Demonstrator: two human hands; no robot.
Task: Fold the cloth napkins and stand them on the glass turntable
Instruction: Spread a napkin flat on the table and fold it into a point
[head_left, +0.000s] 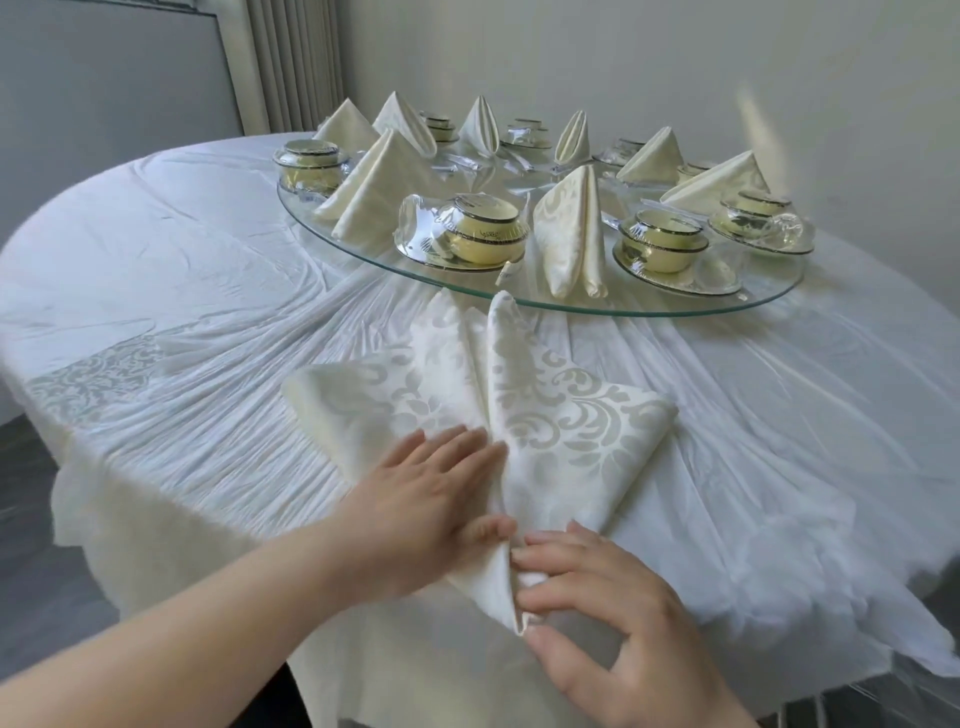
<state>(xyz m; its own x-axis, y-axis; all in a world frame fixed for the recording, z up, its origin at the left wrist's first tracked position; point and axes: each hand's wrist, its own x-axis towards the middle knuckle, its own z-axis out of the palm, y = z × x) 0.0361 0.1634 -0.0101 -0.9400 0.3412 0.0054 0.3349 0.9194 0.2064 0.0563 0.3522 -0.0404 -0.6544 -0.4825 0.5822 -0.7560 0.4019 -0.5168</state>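
A cream damask napkin (550, 415) lies partly folded on the table near the front edge, its two upper flaps meeting in a centre seam. My left hand (426, 499) lies flat on the napkin's left flap, fingers straight. My right hand (597, 608) pinches the napkin's lower corner between thumb and fingers. Behind it the glass turntable (571, 306) carries several folded napkins standing upright, the nearest one (571, 228) at its front rim.
Plastic-wrapped sets of cream bowls and plates (467, 234) stand between the napkins on the turntable. A thin plastic sheet covers the white tablecloth (208, 270). The table's edge runs close under my hands. A grey wall and curtain (296, 62) stand behind.
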